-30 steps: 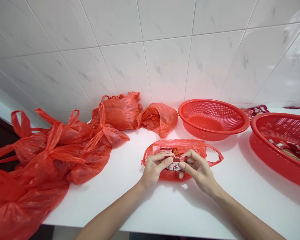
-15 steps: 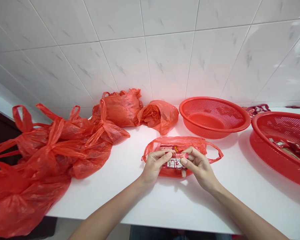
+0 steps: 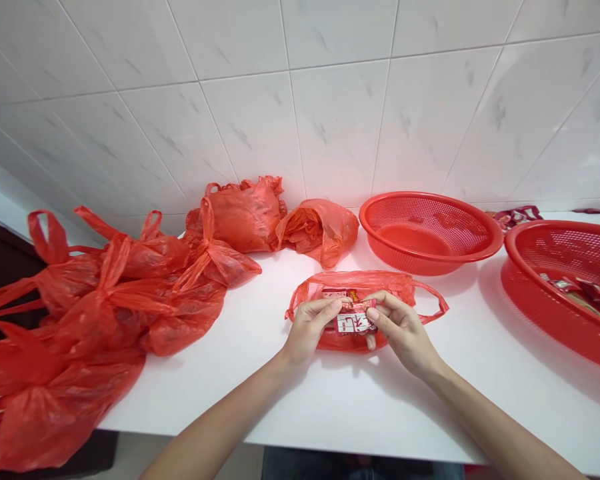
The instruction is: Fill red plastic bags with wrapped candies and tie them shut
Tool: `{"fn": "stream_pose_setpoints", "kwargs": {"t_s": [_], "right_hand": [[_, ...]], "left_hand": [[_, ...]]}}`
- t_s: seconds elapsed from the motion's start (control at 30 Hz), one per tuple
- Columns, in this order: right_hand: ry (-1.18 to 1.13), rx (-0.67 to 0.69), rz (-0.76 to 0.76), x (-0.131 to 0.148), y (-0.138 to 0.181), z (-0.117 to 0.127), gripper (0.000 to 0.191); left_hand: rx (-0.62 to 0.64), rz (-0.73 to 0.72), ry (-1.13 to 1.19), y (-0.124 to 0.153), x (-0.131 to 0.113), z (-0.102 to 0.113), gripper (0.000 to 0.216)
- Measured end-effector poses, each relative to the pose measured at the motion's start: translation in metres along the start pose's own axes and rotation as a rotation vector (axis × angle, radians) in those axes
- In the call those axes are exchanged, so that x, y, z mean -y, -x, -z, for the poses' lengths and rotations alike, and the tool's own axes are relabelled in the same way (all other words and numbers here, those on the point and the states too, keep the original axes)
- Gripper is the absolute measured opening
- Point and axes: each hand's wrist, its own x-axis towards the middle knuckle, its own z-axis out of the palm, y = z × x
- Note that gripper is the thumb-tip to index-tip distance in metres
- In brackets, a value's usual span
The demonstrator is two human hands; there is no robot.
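Between my two hands is a small red-and-white snack packet (image 3: 354, 323) with printed characters on its front. My left hand (image 3: 310, 330) pinches its left end between thumb and fingers. At the other end, my right hand (image 3: 403, 331) grips it the same way, one fingertip showing beneath. Directly under them lies an opened red plastic bag (image 3: 305, 293), its handle loop stretched out to the right. Some other small packets (image 3: 334, 293) show in the bag's mouth behind the held one, partly covered by my fingers.
Several knotted red bags (image 3: 100, 307) crowd the left side of the white table (image 3: 270, 407). A stuffed red bag (image 3: 245, 213) and a crumpled one (image 3: 320, 230) rest by the tiled wall. Right of them stand a red basket (image 3: 430, 257) and a larger basket (image 3: 545, 307) with packets inside.
The packet has shifted slightly between my fingers, and its top edge now lies a little higher. Both hands keep their pinch over the bag. The view has moved very slightly.
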Motion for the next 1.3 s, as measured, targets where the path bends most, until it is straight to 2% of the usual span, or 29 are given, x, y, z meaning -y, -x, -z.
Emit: {"fn": "stream_pose_setpoints", "kwargs": {"t_s": [0.27,0.5,0.67,0.93,1.17,1.3], "right_hand": [[-0.003,-0.021,-0.006,-0.004,0.0,0.004,0.027],[0.032,-0.011,-0.016,-0.003,0.0,0.005,0.029],[0.064,0.024,-0.015,-0.002,-0.001,0.006,0.029],[0.07,0.012,-0.006,0.0,-0.002,0.007,0.027],[0.069,0.007,0.04,0.002,-0.002,0.004,0.023],[0.163,-0.032,0.138,0.003,-0.003,0.008,0.02]], "left_hand": [[-0.012,0.014,-0.132,-0.004,0.012,0.01,0.052],[-0.01,0.022,-0.109,-0.005,0.015,0.012,0.052],[-0.055,0.017,-0.099,-0.008,0.013,0.015,0.054],[-0.03,0.021,-0.059,-0.006,0.009,0.011,0.05],[-0.004,0.137,0.088,-0.008,0.002,0.011,0.058],[0.12,0.29,0.06,-0.007,-0.003,0.015,0.055]]}}
